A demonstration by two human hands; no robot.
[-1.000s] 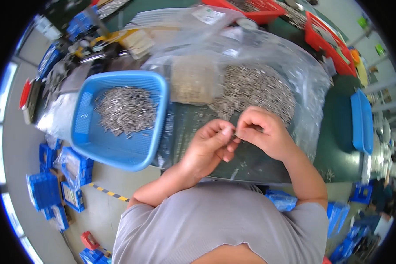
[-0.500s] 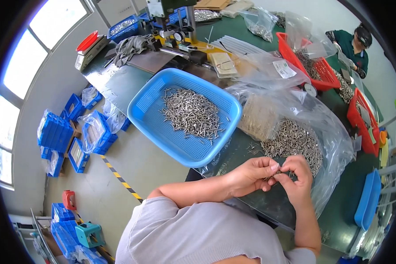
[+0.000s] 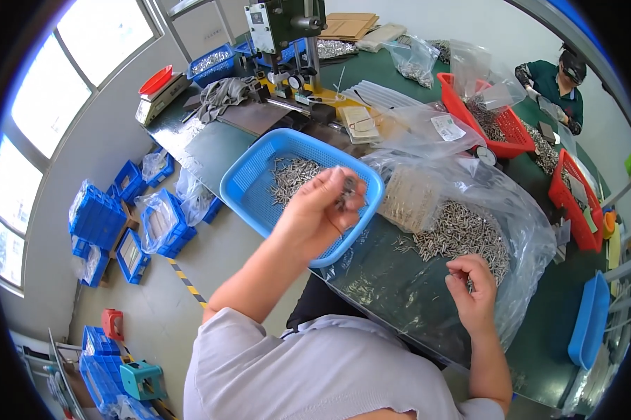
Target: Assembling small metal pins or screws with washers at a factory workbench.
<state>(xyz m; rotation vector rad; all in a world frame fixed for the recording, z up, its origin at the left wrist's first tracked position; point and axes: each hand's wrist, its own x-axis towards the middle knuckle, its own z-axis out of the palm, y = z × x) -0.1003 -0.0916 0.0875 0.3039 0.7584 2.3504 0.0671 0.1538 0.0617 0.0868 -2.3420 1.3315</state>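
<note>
- Your left hand (image 3: 315,213) is raised over the near rim of the blue basket (image 3: 249,183), its grip closed on a few small metal pins (image 3: 346,190) pinched between thumb and fingertips.
- The basket sits at the near edge of the green table (image 3: 224,143), partly hanging over it, and a loose heap of the same grey metal pins (image 3: 294,175) lies on its floor, just beyond your hand.
- Your right hand (image 3: 475,290) rests low at the right, fingers curled inward — whether that grip holds a pin I cannot tell, since the fingers hide it.
- That hand lies on the clear plastic bag (image 3: 532,231) spread open on the table, touching the near edge of the big pile of pins (image 3: 462,234) inside it.
- A smaller clear bag of pale parts (image 3: 406,199) stands between the basket and the pile.
- Further back on the table — a drill press (image 3: 287,28), a grey cloth (image 3: 221,94) and a scale with a red pan (image 3: 158,87).
- Red baskets (image 3: 483,119) of metal parts stand at the far right, where another person (image 3: 557,80) in dark green works.
- Blue bins (image 3: 98,217) lie on the floor at your left.
</note>
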